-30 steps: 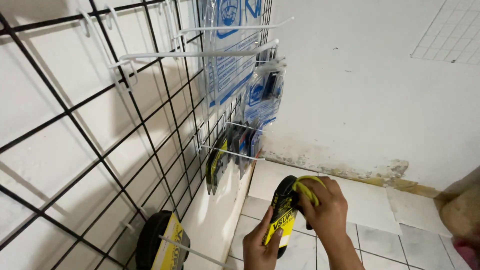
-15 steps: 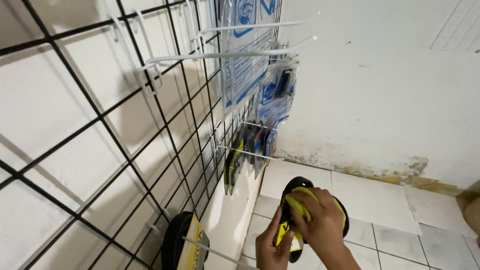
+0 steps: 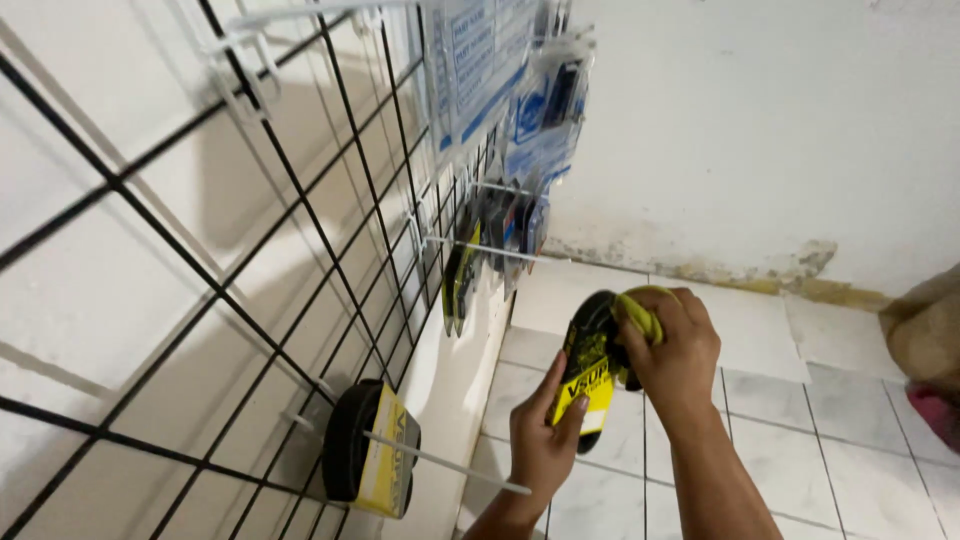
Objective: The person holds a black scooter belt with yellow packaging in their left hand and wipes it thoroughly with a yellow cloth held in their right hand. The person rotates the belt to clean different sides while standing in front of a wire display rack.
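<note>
My left hand [image 3: 541,437] holds a black disc-shaped product with a yellow card label [image 3: 588,374] by its lower edge. My right hand [image 3: 672,346] presses a yellow cloth [image 3: 640,310] against the top of that disc. Both hands are low, above the tiled floor, to the right of a black wire grid rack [image 3: 300,260] on the wall. A similar black disc with a yellow label [image 3: 368,461] hangs on a white peg at the rack's bottom.
More packaged items [image 3: 495,240] hang on pegs farther along the rack, with blue-and-white packets [image 3: 520,90] above them. White floor tiles [image 3: 800,420] meet a stained white wall [image 3: 760,150]. A brown bundle [image 3: 925,330] lies at the right edge.
The view has shifted, so the rack and hands sit slightly differently in frame. My hands stay on the disc, the right one rubbing the cloth over its top.
</note>
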